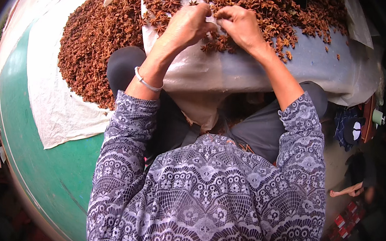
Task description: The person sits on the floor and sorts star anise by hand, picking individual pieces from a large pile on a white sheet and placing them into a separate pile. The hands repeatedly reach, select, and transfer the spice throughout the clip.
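Dried star anise pods [260,1] lie spread over a surface covered with translucent plastic sheeting [198,63]. My left hand [193,24], with a pale bangle [148,82] at its wrist, is over the sheeting, its fingers curled. Facing it, my right hand [238,25] has its thumb and forefinger bent close together at the edge of the pods. Whether either hand holds a pod cannot be made out. A few loose pods [221,42] lie just below and between the hands.
A large heap of star anise [95,48] lies on a white sheet [42,95] over a green floor [70,168] at the left. My knees are under the sheeting's near edge. At the far right are another person [358,174], red packets [347,219] and a pale green cup-like object [378,117].
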A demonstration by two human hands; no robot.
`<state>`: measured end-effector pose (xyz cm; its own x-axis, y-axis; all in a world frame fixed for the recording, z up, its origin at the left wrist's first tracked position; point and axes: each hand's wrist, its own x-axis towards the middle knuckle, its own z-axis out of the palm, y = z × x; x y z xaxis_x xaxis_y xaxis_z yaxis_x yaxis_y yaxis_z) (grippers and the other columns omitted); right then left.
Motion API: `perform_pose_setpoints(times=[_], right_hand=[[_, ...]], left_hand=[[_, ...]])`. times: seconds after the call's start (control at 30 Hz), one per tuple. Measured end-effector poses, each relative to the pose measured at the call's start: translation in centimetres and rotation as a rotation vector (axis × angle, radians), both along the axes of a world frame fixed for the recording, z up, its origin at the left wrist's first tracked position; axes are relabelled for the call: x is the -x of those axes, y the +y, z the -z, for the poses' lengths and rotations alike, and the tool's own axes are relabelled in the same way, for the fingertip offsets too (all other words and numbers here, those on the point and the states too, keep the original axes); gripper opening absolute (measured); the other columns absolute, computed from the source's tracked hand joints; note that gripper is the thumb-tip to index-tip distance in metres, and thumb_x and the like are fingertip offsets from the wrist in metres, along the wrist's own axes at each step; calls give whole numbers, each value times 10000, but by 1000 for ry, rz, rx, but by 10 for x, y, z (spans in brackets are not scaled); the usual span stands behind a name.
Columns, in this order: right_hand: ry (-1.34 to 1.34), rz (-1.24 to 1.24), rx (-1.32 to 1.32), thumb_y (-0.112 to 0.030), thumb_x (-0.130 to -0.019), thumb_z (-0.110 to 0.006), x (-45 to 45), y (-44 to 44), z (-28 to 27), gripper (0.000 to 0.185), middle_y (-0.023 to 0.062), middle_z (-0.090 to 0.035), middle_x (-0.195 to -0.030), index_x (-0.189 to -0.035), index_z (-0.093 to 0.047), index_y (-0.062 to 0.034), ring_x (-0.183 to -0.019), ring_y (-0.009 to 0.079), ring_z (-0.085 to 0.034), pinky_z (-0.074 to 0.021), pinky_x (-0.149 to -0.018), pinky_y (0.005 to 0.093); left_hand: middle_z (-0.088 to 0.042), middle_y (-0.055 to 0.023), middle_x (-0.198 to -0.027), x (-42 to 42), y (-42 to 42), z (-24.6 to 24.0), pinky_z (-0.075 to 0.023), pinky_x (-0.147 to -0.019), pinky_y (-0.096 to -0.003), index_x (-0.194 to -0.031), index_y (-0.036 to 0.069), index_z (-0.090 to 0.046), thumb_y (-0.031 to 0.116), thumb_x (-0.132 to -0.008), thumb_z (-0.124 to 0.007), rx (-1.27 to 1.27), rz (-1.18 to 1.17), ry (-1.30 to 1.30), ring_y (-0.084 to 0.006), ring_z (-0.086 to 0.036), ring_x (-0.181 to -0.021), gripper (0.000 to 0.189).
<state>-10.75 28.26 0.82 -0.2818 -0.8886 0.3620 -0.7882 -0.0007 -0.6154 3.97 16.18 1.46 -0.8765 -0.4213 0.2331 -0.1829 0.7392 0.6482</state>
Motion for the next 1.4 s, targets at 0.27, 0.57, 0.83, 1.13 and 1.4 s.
perform_pose_setpoints(times=[0.27,0.57,0.83,1.13,1.4], right_hand=[[-1560,-146,38,-190,-926,-641,9,-14,-14,196,100,-696,-786,-943,-675,2,-715,189,-709,-592,-619,288],[-791,-309,-876,-263,-908,-622,8,60,-49,267,86,-699,-805,-1015,-675,-24,-637,121,-670,-522,-527,231],[-550,-19,-372,-233,-914,-647,-10,22,-36,307,36,-666,-801,-1131,-641,-15,-615,92,-634,-510,-523,225],[-254,-60,-185,-163,-826,-595,-18,-18,-60,169,103,-694,-780,-811,-669,-13,-664,143,-626,-477,-606,309],[-408,-591,-886,-296,-857,-643,-25,21,-81,269,97,-650,-631,-815,-700,-36,-586,171,-652,-494,-517,316]], left_hand=[[-646,-159,-763,9,3,-21,-498,-548,-420,-942,33,-621,129,-870,-643,-85,-214,387,-293,-643,-650,122],[-593,-64,-1032,6,22,3,-400,-872,-472,-1025,208,-725,130,-870,-574,413,103,-264,-259,-549,-1039,230],[-656,-98,-923,1,4,6,-502,-782,-414,-903,69,-698,127,-781,-700,149,-52,6,-274,-648,-893,136],[-640,-121,-732,-5,-4,-23,-518,-521,-309,-899,-1,-611,25,-885,-603,-446,-62,423,-194,-633,-597,30],[-641,-154,-819,-17,-23,-30,-528,-574,-385,-926,37,-634,-7,-810,-590,445,-433,231,-281,-638,-616,132]])
